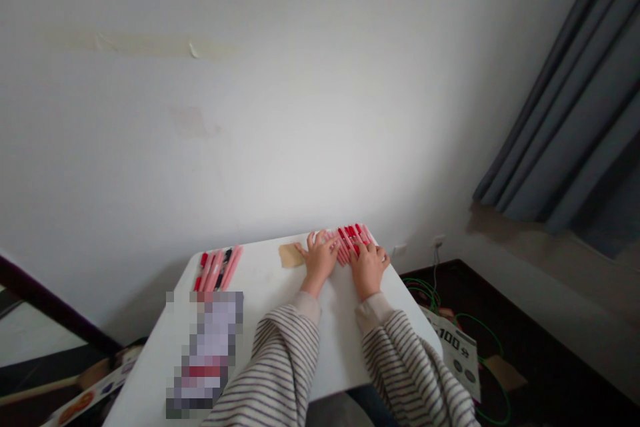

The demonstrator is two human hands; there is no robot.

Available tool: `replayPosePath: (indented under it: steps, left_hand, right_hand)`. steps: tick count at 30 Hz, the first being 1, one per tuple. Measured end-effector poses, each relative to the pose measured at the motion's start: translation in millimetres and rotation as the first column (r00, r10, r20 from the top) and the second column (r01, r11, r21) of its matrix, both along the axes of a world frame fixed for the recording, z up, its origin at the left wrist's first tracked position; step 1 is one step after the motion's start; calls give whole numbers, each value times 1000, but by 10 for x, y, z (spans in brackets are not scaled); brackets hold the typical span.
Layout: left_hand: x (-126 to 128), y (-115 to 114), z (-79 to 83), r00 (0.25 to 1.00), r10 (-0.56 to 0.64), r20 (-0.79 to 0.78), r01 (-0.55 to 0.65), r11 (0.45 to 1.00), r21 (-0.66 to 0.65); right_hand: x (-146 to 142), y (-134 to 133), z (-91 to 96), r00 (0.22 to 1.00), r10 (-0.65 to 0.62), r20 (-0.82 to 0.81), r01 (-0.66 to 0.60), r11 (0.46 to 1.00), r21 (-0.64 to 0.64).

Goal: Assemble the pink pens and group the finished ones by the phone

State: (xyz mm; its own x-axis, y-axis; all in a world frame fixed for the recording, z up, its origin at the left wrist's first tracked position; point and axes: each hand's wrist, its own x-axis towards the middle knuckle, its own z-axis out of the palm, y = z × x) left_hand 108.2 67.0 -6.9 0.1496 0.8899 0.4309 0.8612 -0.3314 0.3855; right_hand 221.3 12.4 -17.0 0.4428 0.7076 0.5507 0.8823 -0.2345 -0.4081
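Note:
A row of pink and red pens [350,235] lies side by side at the far right corner of the white table [270,340]. My left hand [319,259] is at the row's left end, fingers spread and touching the pens, thumb stretched out leftward. My right hand [368,270] rests over the near ends of the pens, its fingers bent and apart. It covers part of the row. Just left of my left hand lies a flat tan piece [291,255]. A second group of pink, red and black pens [219,269] lies at the far left of the table.
A pixelated, blurred-out object [207,353] lies on the table's left side. Behind the table stands a white wall [300,113]. On the floor at right are green cable loops [483,333] and a printed sheet [457,353]. A grey curtain [565,113] hangs at right.

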Motion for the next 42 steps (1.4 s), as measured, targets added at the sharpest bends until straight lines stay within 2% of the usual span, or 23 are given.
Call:
replayPosePath:
  steps: [6, 10, 14, 18, 23, 31, 42]
  left_hand:
    - [-226, -113, 57, 997, 82, 8, -82, 997, -14]
    - [-458, -181, 96, 982, 185, -31, -185, 983, 19]
    - [-710, -265, 141, 945, 307, -110, -307, 952, 25]
    - [-939, -359, 157, 857, 489, -162, -483, 872, 80]
    - [-1170, -431, 151, 757, 621, -204, -620, 781, 76]
    - [-1273, -413, 97, 657, 705, -267, -722, 690, 46]
    - [-1280, -421, 89, 650, 705, -283, -717, 693, 77]
  right_hand:
    - [-73, 18, 59, 996, 90, 25, -90, 996, 3]
    - [-166, 69, 100, 973, 228, 47, -229, 973, 18]
    - [-326, 109, 139, 927, 370, 51, -370, 929, -22]
    - [-538, 125, 166, 881, 471, 55, -467, 882, -63]
    - [-780, 154, 159, 843, 532, 75, -523, 845, -112]
    - [-982, 203, 84, 834, 544, 98, -523, 834, -179]
    - [-838, 191, 36, 837, 542, 80, -536, 840, -81]
